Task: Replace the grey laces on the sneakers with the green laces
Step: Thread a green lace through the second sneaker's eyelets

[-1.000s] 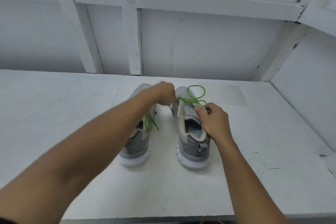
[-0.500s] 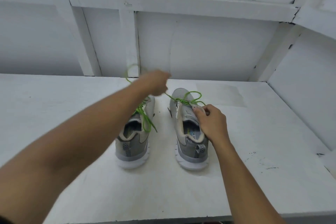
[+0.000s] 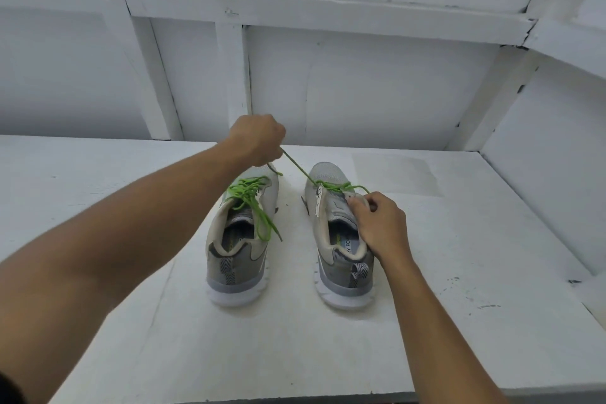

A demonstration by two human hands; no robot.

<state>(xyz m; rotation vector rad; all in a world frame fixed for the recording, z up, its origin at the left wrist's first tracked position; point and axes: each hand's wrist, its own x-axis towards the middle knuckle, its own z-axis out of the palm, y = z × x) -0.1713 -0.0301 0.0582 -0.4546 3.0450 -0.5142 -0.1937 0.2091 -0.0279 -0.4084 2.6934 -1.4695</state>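
Note:
Two grey sneakers stand side by side on the white table (image 3: 459, 272), heels toward me. The left sneaker (image 3: 241, 239) carries a green lace (image 3: 252, 200) with loose ends hanging over its opening. The right sneaker (image 3: 337, 239) has a green lace (image 3: 301, 170) running taut from its front eyelets up to my left hand (image 3: 259, 139), which grips the lace above and between the toes. My right hand (image 3: 382, 226) pinches the right sneaker's upper at the eyelets, beside the other lace end. No grey lace is in view.
A white wall (image 3: 360, 92) with white wooden beams rises just behind the sneakers. The table's right side meets an angled white panel (image 3: 541, 190). A few dark marks (image 3: 485, 305) spot the table to the right.
My left hand has risen up and away from the right sneaker, drawing the green lace through until the loop is gone and the lace is taut. My right hand stays on the sneaker.

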